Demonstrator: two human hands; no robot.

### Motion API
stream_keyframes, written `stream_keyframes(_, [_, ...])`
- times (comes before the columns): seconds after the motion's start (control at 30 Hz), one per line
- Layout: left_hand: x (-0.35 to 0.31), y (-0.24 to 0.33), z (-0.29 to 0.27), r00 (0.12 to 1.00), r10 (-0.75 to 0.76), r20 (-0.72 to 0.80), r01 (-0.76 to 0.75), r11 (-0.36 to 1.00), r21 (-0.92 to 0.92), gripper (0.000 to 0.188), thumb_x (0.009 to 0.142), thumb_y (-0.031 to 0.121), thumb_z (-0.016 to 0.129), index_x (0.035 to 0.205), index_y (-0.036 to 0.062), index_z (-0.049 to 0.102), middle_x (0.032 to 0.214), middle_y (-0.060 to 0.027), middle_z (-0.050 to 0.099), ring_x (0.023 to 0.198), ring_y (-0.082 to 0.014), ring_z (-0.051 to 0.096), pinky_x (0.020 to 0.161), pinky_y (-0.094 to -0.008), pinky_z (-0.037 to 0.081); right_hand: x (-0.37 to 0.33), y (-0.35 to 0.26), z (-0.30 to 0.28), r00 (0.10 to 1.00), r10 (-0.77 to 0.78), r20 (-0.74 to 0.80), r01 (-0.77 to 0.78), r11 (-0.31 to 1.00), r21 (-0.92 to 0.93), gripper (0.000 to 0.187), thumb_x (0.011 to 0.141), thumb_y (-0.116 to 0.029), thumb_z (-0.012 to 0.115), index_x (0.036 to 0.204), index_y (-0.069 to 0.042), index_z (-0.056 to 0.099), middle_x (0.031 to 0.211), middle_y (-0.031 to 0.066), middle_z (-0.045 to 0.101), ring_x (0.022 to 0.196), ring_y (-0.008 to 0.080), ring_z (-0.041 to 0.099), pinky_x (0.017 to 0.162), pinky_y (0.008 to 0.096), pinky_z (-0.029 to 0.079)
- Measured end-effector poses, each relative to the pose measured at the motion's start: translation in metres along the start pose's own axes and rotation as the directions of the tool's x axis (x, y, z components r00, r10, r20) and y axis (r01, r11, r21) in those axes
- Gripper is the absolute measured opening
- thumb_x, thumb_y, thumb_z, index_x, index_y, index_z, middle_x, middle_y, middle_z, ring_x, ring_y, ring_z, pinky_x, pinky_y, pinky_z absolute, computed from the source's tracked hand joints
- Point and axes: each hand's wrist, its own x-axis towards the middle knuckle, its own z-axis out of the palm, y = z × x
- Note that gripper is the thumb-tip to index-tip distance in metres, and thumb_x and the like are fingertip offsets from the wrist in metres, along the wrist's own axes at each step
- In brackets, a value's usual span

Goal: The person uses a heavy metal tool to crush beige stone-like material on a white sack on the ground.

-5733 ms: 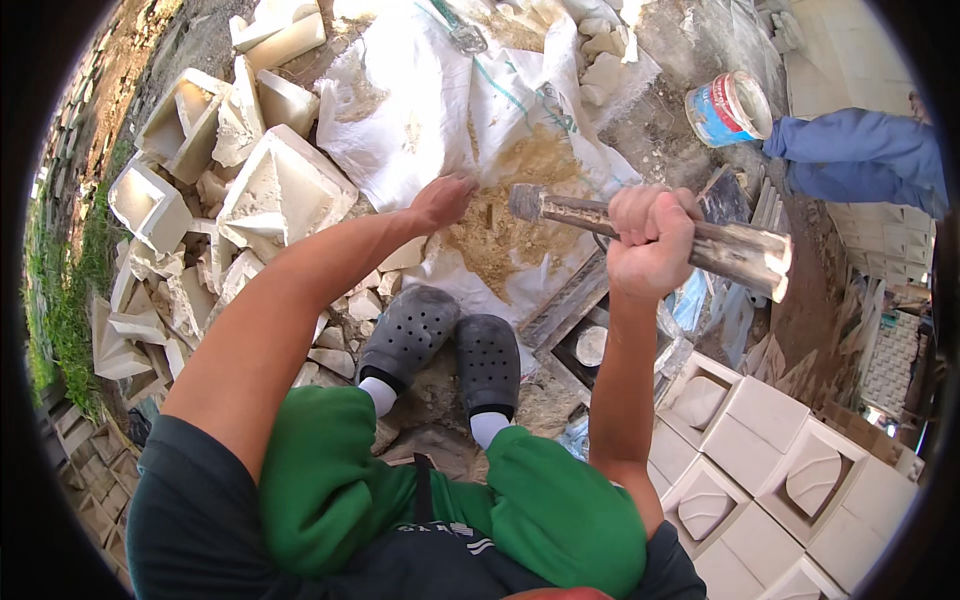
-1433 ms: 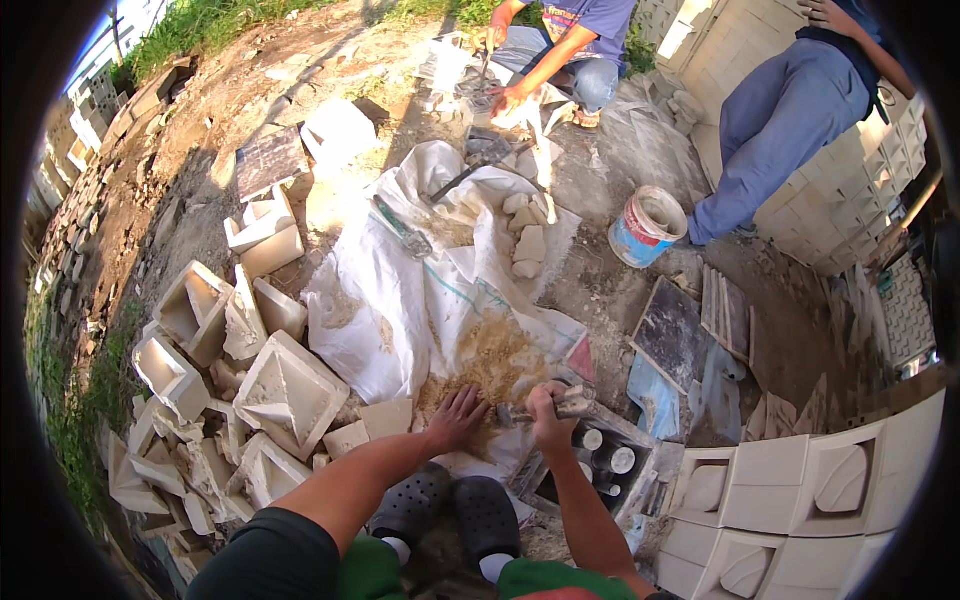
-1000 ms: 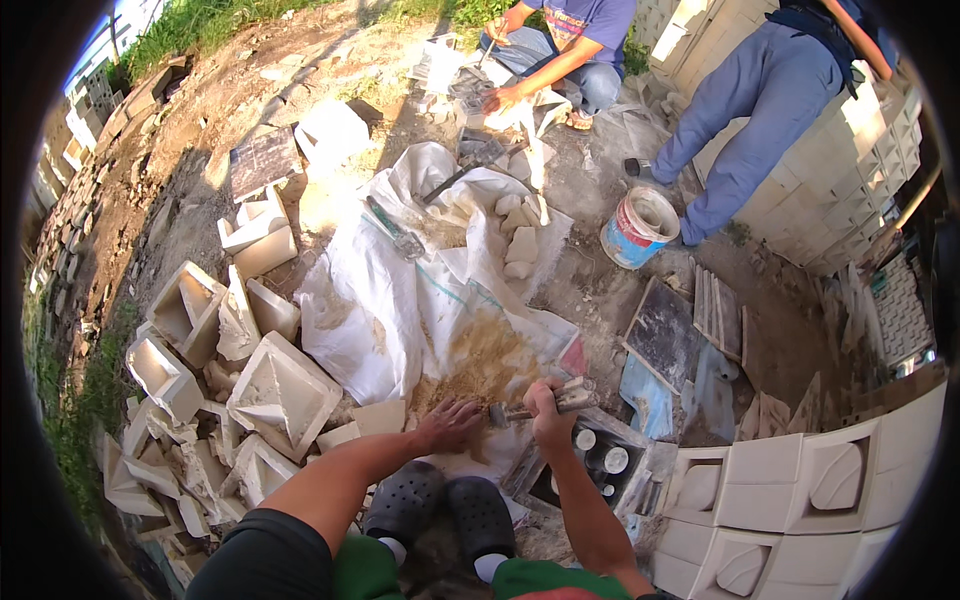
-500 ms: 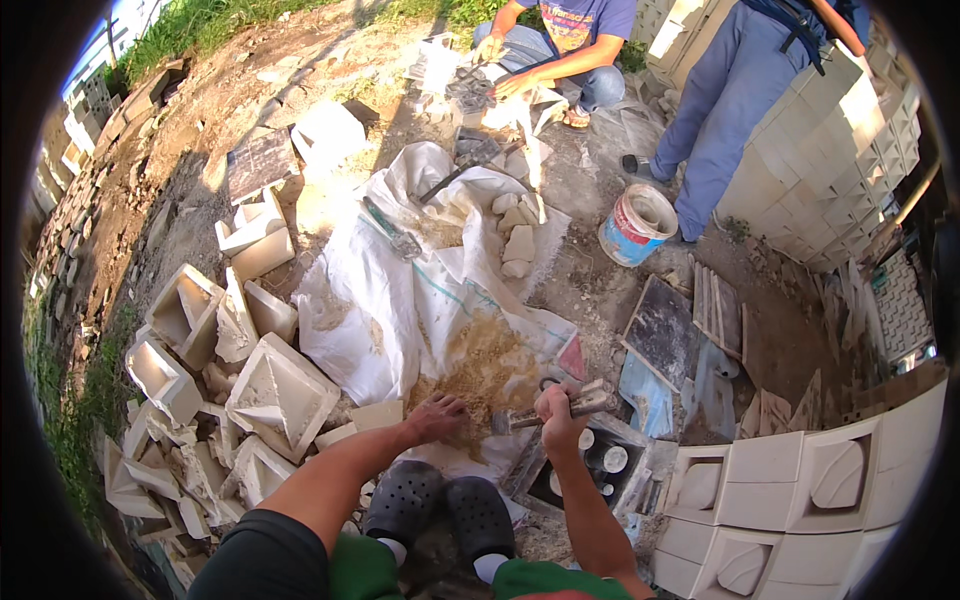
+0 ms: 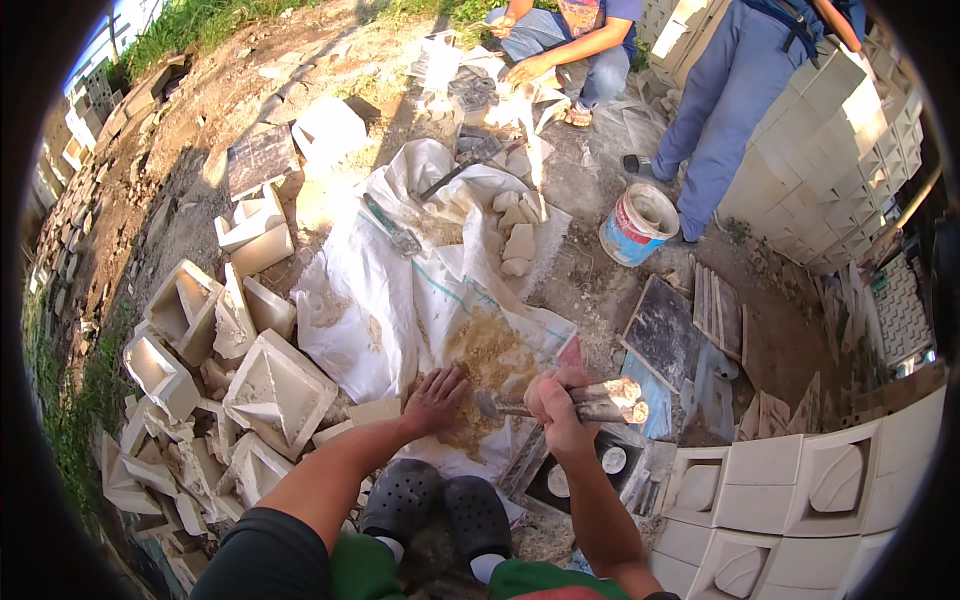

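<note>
My left hand (image 5: 434, 402) rests palm down with its fingers stretched out, at the left edge of a patch of brown sand (image 5: 490, 350) on a white woven sack (image 5: 345, 330). Closed in a fist, my right hand (image 5: 562, 412) grips a flat-bladed tool (image 5: 620, 399). Two thick, worn handle ends stick out to the right of the fist; whether they belong to one tool or two I cannot tell. Its grey blade points left, over the sand. Below the right hand lies a dark square frame (image 5: 535, 474) with pale round pieces in it, partly hidden by my forearm.
Broken cream blocks (image 5: 282, 392) are heaped on the left, and patterned blocks (image 5: 765, 460) stand in rows on the right. Beyond the sack are a bucket (image 5: 638, 225), a crouching person (image 5: 600, 40) and a standing person (image 5: 715, 100). Dark boards (image 5: 660, 325) lie to the right.
My left hand has shifted slightly up and turned its fingers away from me. My right hand has twisted the tool, so its handle ends now face me more and the blade sits higher.
</note>
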Motion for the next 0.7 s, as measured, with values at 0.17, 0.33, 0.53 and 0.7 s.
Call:
stream_keyframes(0.17, [0.007,0.001,-0.027,0.991,-0.128,-0.027,0.123,0.984,-0.129,0.060,0.081,0.029,0.060,0.132,0.0037,0.042,0.142,-0.0186,0.035,0.134,-0.0344,0.031,0.112,-0.0474,0.023,-0.001,0.065,0.006,0.990,0.034,-0.139,-0.049,0.993,-0.107,0.020,0.091,-0.010,0.058,0.071,-0.006,0.055,0.058,-0.0033,0.048,0.053,0.0039,0.043,0.050,0.0212,0.034])
stream_keyframes(0.33, [-0.003,0.010,-0.009,0.966,-0.250,-0.060,0.236,0.955,-0.181,0.055,0.084,0.024,0.055,0.130,-0.0030,0.042,0.139,-0.0201,0.040,0.133,-0.0356,0.032,0.112,-0.0454,0.022,0.003,0.070,0.007,0.960,0.069,-0.272,-0.032,0.990,0.136,0.029,0.092,-0.009,0.050,0.065,-0.008,0.041,0.056,-0.0020,0.038,0.051,0.0085,0.034,0.050,0.0264,0.030])
stream_keyframes(0.53, [-0.009,0.010,-0.006,0.866,-0.491,-0.095,0.413,0.809,-0.417,0.053,0.088,0.026,0.053,0.131,-0.0007,0.037,0.130,-0.0240,0.045,0.127,-0.0382,0.038,0.109,-0.0461,0.027,0.019,-0.029,-0.003,0.994,-0.098,-0.044,0.107,0.956,0.273,0.035,0.090,-0.009,0.047,0.058,-0.009,0.034,0.049,-0.0001,0.034,0.045,0.0121,0.029,0.047,0.0299,0.027])
stream_keyframes(0.7, [0.004,-0.010,-0.013,0.702,-0.708,0.083,0.552,0.466,-0.691,0.035,0.085,0.020,0.060,0.113,0.0022,0.049,0.112,-0.0230,0.054,0.102,-0.0365,0.055,0.088,-0.0416,0.043,0.019,-0.036,0.002,0.984,-0.177,0.003,0.169,0.947,0.272,0.031,0.090,-0.010,0.046,0.060,-0.008,0.036,0.052,0.0015,0.038,0.047,0.0129,0.033,0.049,0.0300,0.029])
